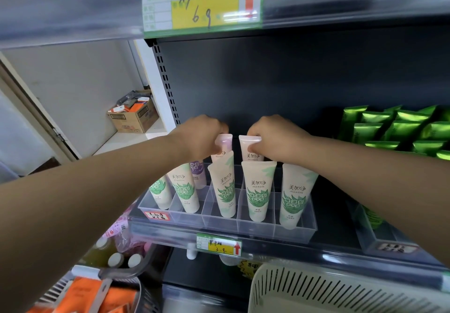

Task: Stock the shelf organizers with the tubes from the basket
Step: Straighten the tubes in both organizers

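Our left hand (202,133) curls round the top of a pink tube (225,140), and our right hand (275,137) pinches the end of a cream tube (245,147), both at the back of the clear organizer (255,231). 5 green-leaf tubes (258,190) stand in its front compartments, and the basket (316,290) sits below.

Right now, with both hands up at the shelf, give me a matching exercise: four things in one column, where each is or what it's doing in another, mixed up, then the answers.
Column one:
1. left hand
2. right hand
3. green packets
4. pale slotted basket

Column two:
A. bottom right of the view
B. grips the pinkish tube
C. stacked to the right of the clear organizer
D. pinches the top of the cream tube

Pairs: 1-B, 2-D, 3-C, 4-A.
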